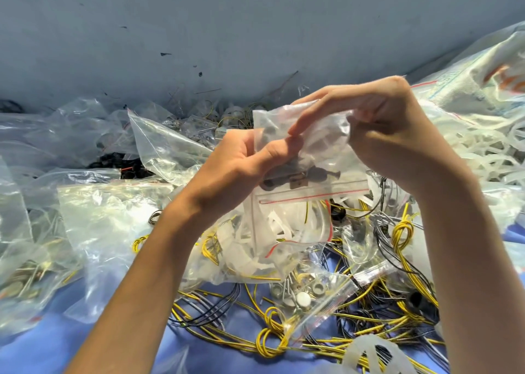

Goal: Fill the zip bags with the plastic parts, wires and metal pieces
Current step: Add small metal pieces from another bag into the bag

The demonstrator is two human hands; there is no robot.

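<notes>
While aloft, hands (241, 163) (395, 135) on zip bag (324, 152).

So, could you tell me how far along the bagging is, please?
Done: several filled bags lie around, such as the bag of metal pieces. In hand: the left hand and right hand pinch a zip bag holding dark parts. Left: loose yellow wires and heaped white plastic strips remain unbagged.

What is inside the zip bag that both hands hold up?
Dark metal pieces lie at the bottom of the zip bag; the left hand and right hand cover the rest.
</notes>
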